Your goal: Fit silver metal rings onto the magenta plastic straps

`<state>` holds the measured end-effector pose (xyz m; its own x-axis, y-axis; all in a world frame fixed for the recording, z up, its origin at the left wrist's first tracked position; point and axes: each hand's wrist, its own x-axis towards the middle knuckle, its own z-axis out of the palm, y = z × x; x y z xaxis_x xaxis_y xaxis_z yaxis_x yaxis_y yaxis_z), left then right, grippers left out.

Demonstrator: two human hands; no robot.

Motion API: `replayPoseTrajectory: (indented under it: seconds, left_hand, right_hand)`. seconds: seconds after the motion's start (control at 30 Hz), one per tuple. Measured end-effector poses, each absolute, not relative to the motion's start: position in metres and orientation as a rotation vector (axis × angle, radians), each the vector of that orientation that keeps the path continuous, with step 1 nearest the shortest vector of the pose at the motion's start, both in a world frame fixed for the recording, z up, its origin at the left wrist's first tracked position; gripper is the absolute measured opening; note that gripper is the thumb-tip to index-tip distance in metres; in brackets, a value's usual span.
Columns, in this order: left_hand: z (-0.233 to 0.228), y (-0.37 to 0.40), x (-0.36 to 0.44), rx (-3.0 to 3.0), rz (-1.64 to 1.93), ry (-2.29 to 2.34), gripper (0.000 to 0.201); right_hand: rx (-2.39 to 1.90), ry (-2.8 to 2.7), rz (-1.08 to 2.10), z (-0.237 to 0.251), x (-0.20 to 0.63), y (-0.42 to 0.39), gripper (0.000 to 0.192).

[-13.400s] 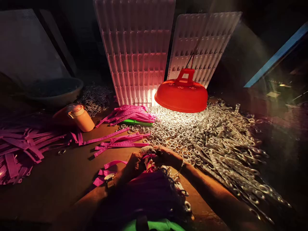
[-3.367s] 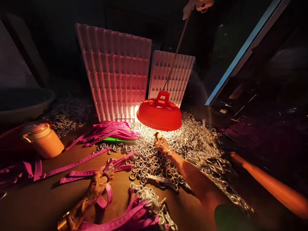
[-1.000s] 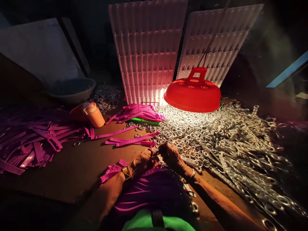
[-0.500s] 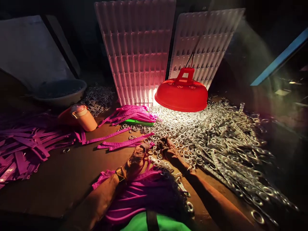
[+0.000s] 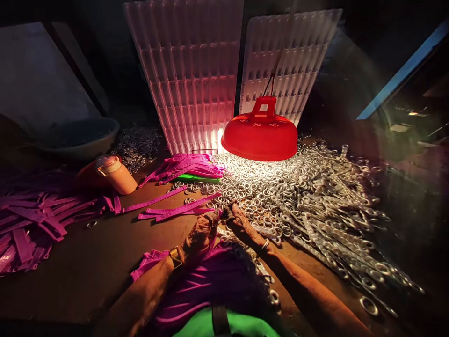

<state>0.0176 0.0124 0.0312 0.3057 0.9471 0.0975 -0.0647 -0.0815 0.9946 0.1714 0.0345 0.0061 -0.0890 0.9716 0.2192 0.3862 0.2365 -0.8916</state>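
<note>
Pink straps [image 5: 31, 220] are heaped at the tabletop's left edge; a pink strap end [image 5: 218, 216] is pinched in the left hand [image 5: 199, 231] near the front edge, fingers pressed together; the right hand [image 5: 238, 222] is closed on something small, seemingly a ring; a slip could be caused by dim light, the piece lost among the metal rings [image 5: 298, 192] piled rightward.

We see shiny metal rings [image 5: 280, 187] glinting in a heap, smooth pink plastic straps [image 5: 182, 208], a glossy red plastic lamp shade [image 5: 259, 138], ribbed white plastic trays [image 5: 189, 70] and a matt brown tabletop [image 5: 98, 252].
</note>
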Motion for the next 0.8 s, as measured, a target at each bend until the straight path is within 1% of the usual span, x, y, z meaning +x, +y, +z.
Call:
replayPoseTrajectory:
  seconds: [0.2, 0.37, 0.47, 0.53, 0.63, 0.73, 0.8]
  left_hand:
    - [0.040, 0.016, 0.025, 1.225, 1.024, 0.980, 0.025]
    - [0.051, 0.017, 0.020, 1.123, 0.891, 1.046, 0.026]
    - [0.080, 0.013, 0.011, 1.078, 0.805, 1.073, 0.029]
    - [0.105, 0.006, 0.008, 1.081, 0.688, 1.056, 0.032]
    - [0.129, -0.011, 0.005, 1.104, 0.503, 1.016, 0.037]
    - [0.125, -0.034, 0.004, 1.135, 0.424, 0.940, 0.039]
    - [0.114, -0.051, 0.003, 1.105, 0.383, 0.845, 0.040]
  right_hand:
    - [-1.297, -1.652, 0.955, 0.018, 0.172, 0.041, 0.027]
    - [-1.185, -1.754, 1.013, 0.048, 0.171, 0.027, 0.036]
    - [-1.150, -1.797, 1.157, 0.068, 0.174, 0.006, 0.035]
    - [-1.151, -1.787, 1.242, 0.079, 0.179, -0.014, 0.034]
    - [-1.180, -1.840, 1.156, 0.089, 0.186, -0.049, 0.030]
    - [-1.214, -1.931, 1.044, 0.093, 0.191, -0.083, 0.023]
    - [-1.222, -1.929, 1.112, 0.090, 0.194, -0.101, 0.018]
